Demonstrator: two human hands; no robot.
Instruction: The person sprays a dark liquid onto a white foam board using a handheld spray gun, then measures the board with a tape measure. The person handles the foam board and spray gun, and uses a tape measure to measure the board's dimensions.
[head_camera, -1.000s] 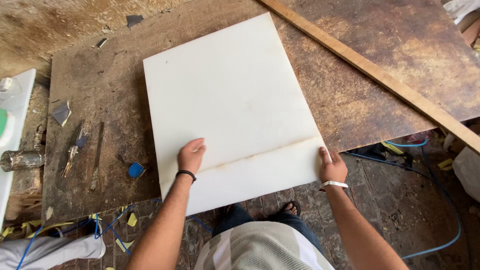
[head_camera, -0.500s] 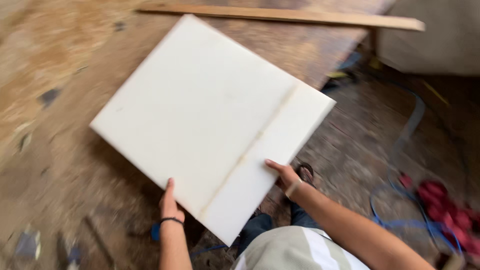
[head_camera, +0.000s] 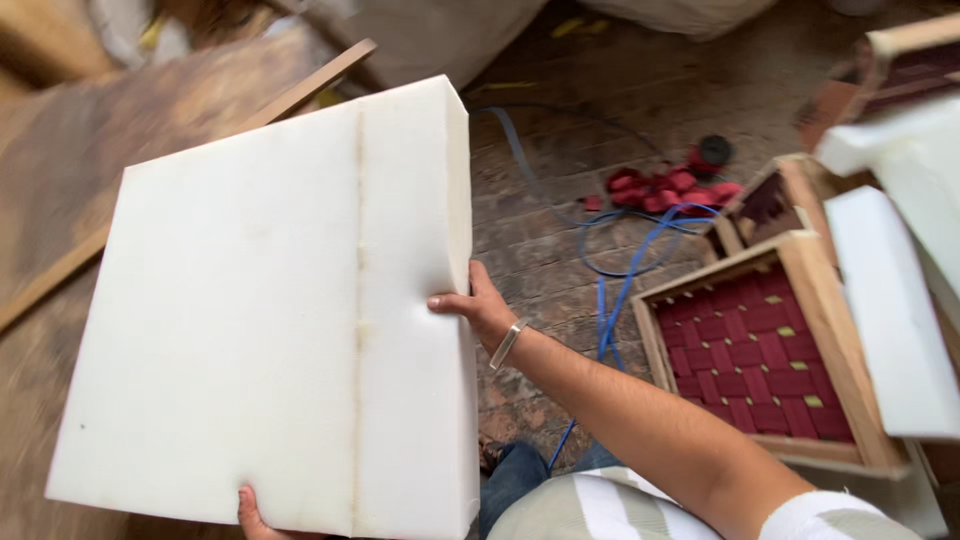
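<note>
A thick white foam slab (head_camera: 250, 320) with a glued seam down it is lifted off the wooden worktable (head_camera: 130, 120) and held in front of me. My right hand (head_camera: 472, 305) grips its right edge, thumb on top; a metal bracelet sits on that wrist. My left hand (head_camera: 252, 514) holds the slab's bottom edge, and only its fingertips show below the foam. The slab hides most of the table's near part.
To the right stands a wooden seat frame (head_camera: 770, 350) with red woven webbing, and white foam pieces (head_camera: 890, 310) lean on it. A blue hose (head_camera: 625, 270) and red webbing scraps (head_camera: 665, 185) lie on the brick floor. A wooden strip (head_camera: 300, 95) lies on the table.
The foam slab has left the tabletop and swung to the right with my view. My hands moved from its near edge to its right side and bottom. The webbed frame has come into sight.
</note>
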